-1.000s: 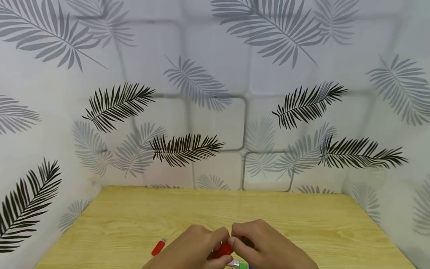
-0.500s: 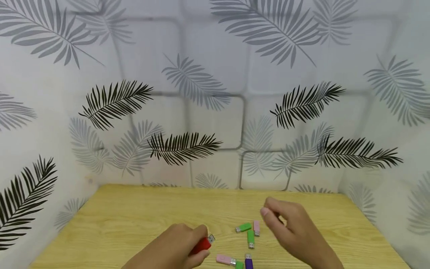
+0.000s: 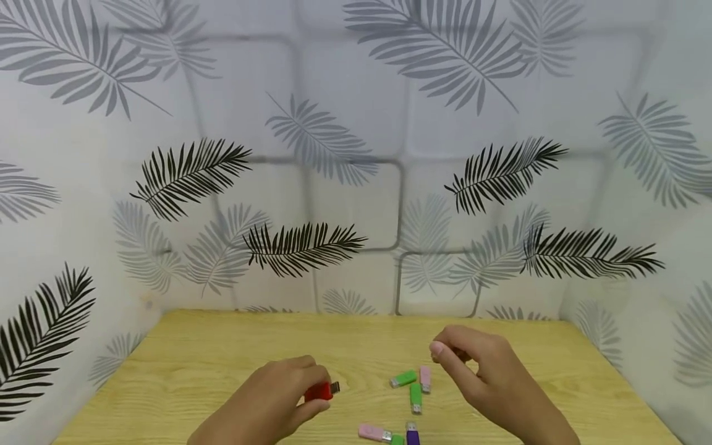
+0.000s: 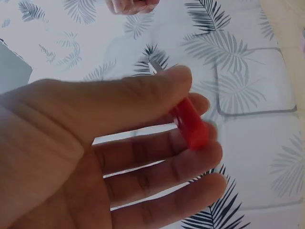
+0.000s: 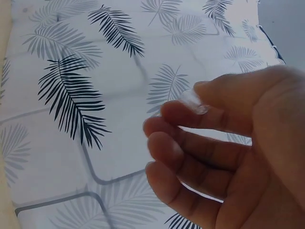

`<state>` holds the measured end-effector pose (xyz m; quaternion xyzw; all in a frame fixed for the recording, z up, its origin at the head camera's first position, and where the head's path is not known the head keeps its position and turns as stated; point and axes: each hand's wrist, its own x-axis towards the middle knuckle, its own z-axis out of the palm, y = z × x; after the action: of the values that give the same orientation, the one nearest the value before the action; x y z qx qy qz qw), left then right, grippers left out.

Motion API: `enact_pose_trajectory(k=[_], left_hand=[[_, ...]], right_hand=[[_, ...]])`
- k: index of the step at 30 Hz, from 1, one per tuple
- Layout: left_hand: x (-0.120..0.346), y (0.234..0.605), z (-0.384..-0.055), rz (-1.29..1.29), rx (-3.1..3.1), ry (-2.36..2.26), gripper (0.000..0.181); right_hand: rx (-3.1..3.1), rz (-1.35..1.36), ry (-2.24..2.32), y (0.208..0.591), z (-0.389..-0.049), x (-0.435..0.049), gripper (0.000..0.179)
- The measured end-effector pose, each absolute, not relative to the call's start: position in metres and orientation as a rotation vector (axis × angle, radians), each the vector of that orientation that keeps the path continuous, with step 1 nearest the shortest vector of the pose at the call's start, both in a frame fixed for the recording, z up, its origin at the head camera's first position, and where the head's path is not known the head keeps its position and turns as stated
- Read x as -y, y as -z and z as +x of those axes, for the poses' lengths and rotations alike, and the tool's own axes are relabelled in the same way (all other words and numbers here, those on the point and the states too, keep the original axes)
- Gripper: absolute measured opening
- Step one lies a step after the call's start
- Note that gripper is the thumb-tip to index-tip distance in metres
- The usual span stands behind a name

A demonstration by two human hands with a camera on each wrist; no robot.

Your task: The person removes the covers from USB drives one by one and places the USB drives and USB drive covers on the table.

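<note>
My left hand (image 3: 272,395) pinches a red USB flash drive (image 3: 318,392) between thumb and fingers, above the table. Its bare metal plug points right in the head view. In the left wrist view the red body (image 4: 190,124) lies against the fingers, with the plug past the thumb. My right hand (image 3: 489,377) is raised over the table's right side. Between its thumb and index finger it pinches a small clear cap (image 5: 194,101), seen in the right wrist view. The two hands are well apart.
Several USB drives lie on the wooden table (image 3: 194,346): a green one (image 3: 403,378), a pink one (image 3: 425,378), another green one (image 3: 416,397), a pink one (image 3: 371,432), a purple one (image 3: 412,434) and a partly cut-off green one (image 3: 397,440).
My hands were together on the red USB flash drive; they have parted, left hand leftward, right hand rightward and up. The plug now shows bare. The other red drive on the table is no longer visible.
</note>
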<state>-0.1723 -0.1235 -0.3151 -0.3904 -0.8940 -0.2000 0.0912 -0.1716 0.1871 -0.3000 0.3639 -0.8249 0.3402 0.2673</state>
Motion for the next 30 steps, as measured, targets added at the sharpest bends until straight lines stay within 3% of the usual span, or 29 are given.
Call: enact_pose_trajectory(k=[18, 30], left_hand=[[0.145, 0.318, -0.187, -0.969, 2.733, 0.681, 0.023], [0.157, 0.346, -0.206, -0.915, 2.937, 0.777, 0.021]], right_hand=[[2.464, 0.878, -0.861, 0.307, -0.177, -0.193, 0.008], [2.833, 0.697, -0.904, 0.339, -0.209, -0.214, 0.009]])
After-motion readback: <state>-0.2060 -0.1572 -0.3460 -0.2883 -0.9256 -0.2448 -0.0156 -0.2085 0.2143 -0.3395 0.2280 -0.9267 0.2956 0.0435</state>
